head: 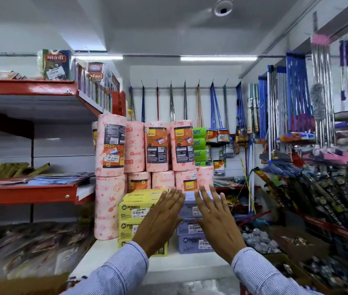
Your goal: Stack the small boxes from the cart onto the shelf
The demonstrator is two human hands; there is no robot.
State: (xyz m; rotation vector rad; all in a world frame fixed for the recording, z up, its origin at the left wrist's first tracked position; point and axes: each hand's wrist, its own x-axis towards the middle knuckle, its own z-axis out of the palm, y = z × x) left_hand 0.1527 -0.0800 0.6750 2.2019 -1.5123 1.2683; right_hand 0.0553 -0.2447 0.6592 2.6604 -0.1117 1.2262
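Two stacks of small boxes stand on a white shelf (181, 267) at the centre. The yellow boxes (133, 207) form the left stack and the lilac boxes (190, 228) the right one. My left hand (160, 220) is raised in front of the yellow stack with fingers spread and nothing in it. In front of the lilac stack my right hand (215, 220) is likewise spread and holds nothing. Whether either hand touches the boxes I cannot tell. No cart is in view.
Pink paper-towel rolls (145, 150) are piled behind and left of the boxes. Red shelves (26, 194) with packets run along the left. Mops and brooms (292, 107) hang at the back and right. A brown carton edge (19, 286) shows at the bottom left.
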